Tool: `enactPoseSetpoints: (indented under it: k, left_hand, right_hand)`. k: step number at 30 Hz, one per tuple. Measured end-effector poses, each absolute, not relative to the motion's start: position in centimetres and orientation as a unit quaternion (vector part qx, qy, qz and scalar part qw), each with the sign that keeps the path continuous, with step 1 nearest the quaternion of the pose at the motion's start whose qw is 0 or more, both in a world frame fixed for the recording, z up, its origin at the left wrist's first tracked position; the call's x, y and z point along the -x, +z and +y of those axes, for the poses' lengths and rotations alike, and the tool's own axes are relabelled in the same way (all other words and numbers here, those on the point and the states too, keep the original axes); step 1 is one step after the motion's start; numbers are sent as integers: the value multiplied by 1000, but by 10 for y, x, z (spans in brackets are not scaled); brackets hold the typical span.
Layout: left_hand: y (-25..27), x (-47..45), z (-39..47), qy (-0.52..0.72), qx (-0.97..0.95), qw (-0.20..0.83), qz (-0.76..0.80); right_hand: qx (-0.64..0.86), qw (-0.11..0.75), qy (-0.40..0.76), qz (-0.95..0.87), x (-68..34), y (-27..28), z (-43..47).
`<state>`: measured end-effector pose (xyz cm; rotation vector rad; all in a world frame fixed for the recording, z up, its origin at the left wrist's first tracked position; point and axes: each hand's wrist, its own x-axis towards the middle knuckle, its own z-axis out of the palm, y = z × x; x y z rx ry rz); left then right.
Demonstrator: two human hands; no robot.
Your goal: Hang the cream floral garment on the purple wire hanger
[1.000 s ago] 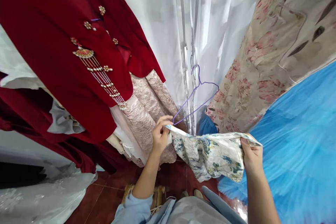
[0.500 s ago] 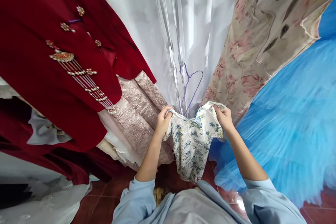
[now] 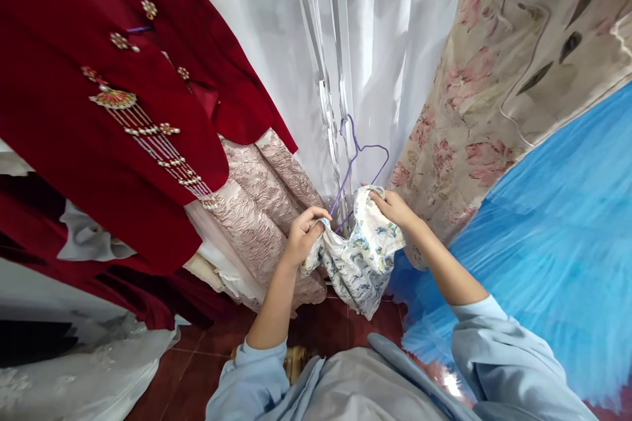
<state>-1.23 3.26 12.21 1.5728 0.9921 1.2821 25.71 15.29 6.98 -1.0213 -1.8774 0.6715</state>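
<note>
A small white blouse with a blue and yellow floral print (image 3: 368, 256) hangs between my hands. My left hand (image 3: 305, 235) is closed on its left shoulder edge, thumb and forefinger pinching the cloth beside the hanger. On the other side my right hand (image 3: 395, 207) grips the right shoulder near the neckline. A purple wire hanger (image 3: 359, 148) hangs from a metal rail; its left lower part runs down by my left fingertips and into the blouse's neck opening. The hanger's lower bar is partly hidden by the cloth.
To the left hang a dark red velvet jacket (image 3: 197, 46) with beaded ornaments and a pink brocade skirt (image 3: 261, 204). On the right are a beige floral dress (image 3: 474, 99) and a blue tulle skirt (image 3: 543, 230). White curtain (image 3: 390, 26) hangs behind; red tiles (image 3: 197, 368) lie below.
My right hand has moved left and slightly up, bringing the blouse's shoulders closer together. The blouse's neckline now sits around the hanger's lower part, and its hem is higher.
</note>
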Motion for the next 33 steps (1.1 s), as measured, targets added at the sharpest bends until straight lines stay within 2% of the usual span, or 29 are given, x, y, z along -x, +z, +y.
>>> enactPoseSetpoints:
  k: [4, 8, 11, 13, 15, 18, 21, 25, 28, 33]
  left_hand:
    - [146, 19, 47, 469, -690, 357, 420]
    - [181, 25, 73, 396, -751, 236, 472]
    - [200, 25, 88, 318, -797, 109, 501]
    - [203, 25, 95, 297, -809, 26, 507]
    - [198, 27, 98, 308, -812, -21, 496]
    - [188, 31, 101, 343, -812, -37, 470]
    - [181, 32, 105, 363, -811, -27, 458]
    - [178, 29, 111, 369, -815, -9, 447]
    - [178, 34, 114, 366, -815, -21, 449]
    - [180, 49, 126, 395, -810, -34, 433]
  right_hand:
    - [427, 425, 239, -761, -241, 61, 140]
    - [424, 416, 219, -774, -225, 61, 114]
    - [405, 394, 226, -794, -215, 66, 94]
    - [359, 416, 250, -797, -214, 67, 82]
    - [338, 500, 256, -756, -221, 65, 72]
    - [407, 674, 198, -584, -244, 58, 70]
    - [489, 743, 129, -438, -272, 56, 87]
    - [511, 732, 107, -438, -298, 67, 121]
    - [491, 713, 150, -477, -312, 75, 129]
    - [444, 619, 382, -523, -334, 74, 104]
